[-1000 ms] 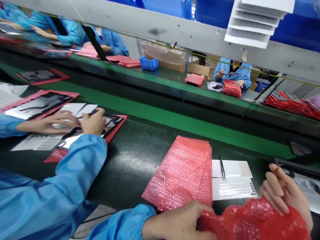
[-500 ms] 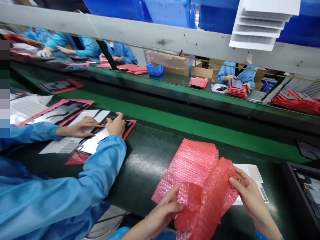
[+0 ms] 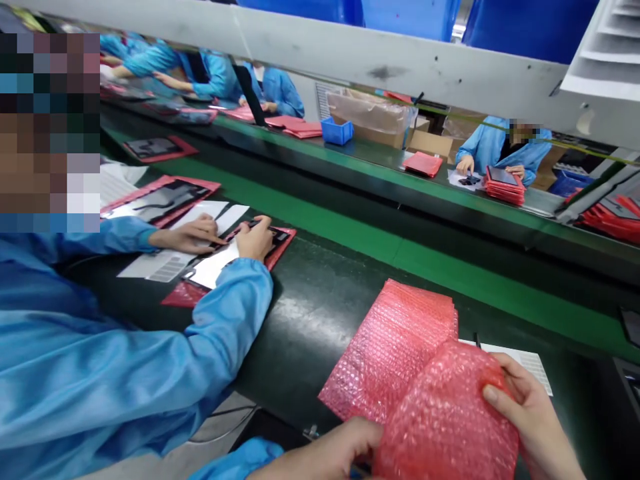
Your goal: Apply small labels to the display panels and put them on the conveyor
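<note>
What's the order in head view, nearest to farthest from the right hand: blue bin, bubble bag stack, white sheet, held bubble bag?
1. Held bubble bag: gripped by the right hand, on its left.
2. White sheet: lying just beyond the hand.
3. Bubble bag stack: further left.
4. Blue bin: far off, upper left.

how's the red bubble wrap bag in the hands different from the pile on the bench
The held red bubble-wrap bag bulges rounded; the stack of pink bubble-wrap bags lies flat. The held bag is gripped between the left hand and right hand; the stack rests on the dark bench. Both are the same bubbled plastic.
</note>
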Tool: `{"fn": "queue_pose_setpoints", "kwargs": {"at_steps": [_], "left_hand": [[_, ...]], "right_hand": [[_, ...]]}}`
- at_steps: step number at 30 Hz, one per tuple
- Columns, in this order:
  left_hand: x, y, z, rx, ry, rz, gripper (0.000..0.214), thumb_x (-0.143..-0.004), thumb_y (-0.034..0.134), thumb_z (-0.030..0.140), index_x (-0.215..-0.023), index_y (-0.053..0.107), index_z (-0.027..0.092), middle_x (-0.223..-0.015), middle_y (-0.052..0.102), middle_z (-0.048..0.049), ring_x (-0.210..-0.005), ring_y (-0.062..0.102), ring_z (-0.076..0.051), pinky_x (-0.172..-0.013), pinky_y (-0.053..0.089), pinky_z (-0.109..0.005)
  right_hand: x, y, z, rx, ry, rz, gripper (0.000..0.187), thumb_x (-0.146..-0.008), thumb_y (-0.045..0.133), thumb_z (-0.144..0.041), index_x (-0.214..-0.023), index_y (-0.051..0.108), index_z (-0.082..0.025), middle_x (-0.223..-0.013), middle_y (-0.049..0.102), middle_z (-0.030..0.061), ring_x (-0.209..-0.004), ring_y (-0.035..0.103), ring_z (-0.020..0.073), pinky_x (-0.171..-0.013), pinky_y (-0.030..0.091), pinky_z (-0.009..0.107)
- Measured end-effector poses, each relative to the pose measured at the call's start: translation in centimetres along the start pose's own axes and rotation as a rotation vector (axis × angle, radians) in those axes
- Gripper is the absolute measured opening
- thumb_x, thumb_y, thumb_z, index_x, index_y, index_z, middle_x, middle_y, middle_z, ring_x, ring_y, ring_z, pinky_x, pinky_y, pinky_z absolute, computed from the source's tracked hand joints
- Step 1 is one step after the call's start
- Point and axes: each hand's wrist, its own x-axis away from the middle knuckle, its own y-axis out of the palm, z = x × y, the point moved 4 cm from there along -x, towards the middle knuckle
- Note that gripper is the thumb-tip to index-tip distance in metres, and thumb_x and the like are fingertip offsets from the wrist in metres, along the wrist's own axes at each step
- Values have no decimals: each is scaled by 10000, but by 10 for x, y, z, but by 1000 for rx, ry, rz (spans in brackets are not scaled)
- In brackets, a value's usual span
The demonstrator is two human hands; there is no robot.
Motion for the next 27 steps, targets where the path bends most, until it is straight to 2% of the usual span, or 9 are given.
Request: {"fn": "queue_pose_setpoints", "kwargs": {"at_steps": [4,6,10,13,16,19,22,24,27], "left_hand": [[-9,-19,-8,47,68,162,429,-921,776,552,-1131,669,193,-1054,672,-36,-970,620,-170,-882,507,-271],[-14,-23,-9,109,96,159,391,-902,816,495,-1059,624,193,-957,639,-8,-860,597,-133,-801,485,-246],[-20,-28,-9,251,71,129,596,-831,873,513,-1267,569,244,-1066,664,-29,-893,621,-160,-810,480,-286],[-23,-42,-9,75,-22,262,495,-868,765,650,-1016,666,187,-872,618,-9,-768,538,-149,-695,415,-263],[-34,-62,-5,-206,-37,390,572,-924,623,713,-710,549,187,-659,443,34,-633,406,-126,-605,315,-264],[-43,-89,-1,-616,-19,629,537,-938,622,649,-656,542,199,-656,489,6,-663,505,-176,-670,411,-303],[-45,-111,-3,-859,50,824,452,-896,693,611,-1044,728,185,-1148,701,-129,-1127,645,-344,-1047,483,-481],[-44,-115,-12,-807,82,802,663,-927,666,606,-1420,605,168,-1515,565,-192,-1426,506,-391,-1236,347,-565],[-40,-105,-30,-630,93,651,772,-991,625,564,-1625,395,187,-1688,400,-180,-1559,379,-359,-1321,232,-553]], "right_hand": [[-16,-18,6,-211,3,141,660,-627,1027,-410,-1219,754,-310,-1103,795,65,-836,756,246,-724,623,316],[-22,-22,10,-288,-21,184,702,-663,1014,-374,-1301,724,-334,-1101,799,47,-838,757,214,-729,619,280],[-33,-14,14,-356,-52,182,715,-700,991,-355,-1350,697,-320,-1172,791,48,-927,758,204,-818,619,266],[-51,-4,14,-301,-85,205,777,-703,981,-420,-1395,653,-285,-1263,761,80,-1084,735,250,-947,606,332],[-72,2,17,-139,-249,310,930,-737,938,-519,-1519,519,-242,-1421,665,143,-1275,653,325,-1120,522,490],[-81,9,33,212,-446,386,966,-802,855,-593,-1581,435,-206,-1631,437,207,-1457,481,393,-1222,367,629],[-77,26,61,583,-535,258,746,-937,724,-582,-1551,509,-218,-1701,327,177,-1564,320,380,-1285,242,625],[-71,35,78,693,-536,160,665,-983,666,-569,-1532,542,-214,-1701,326,168,-1580,294,366,-1297,235,602],[-64,35,93,702,-528,174,667,-991,647,-575,-1530,543,-195,-1699,329,175,-1575,311,372,-1294,262,597]]}}
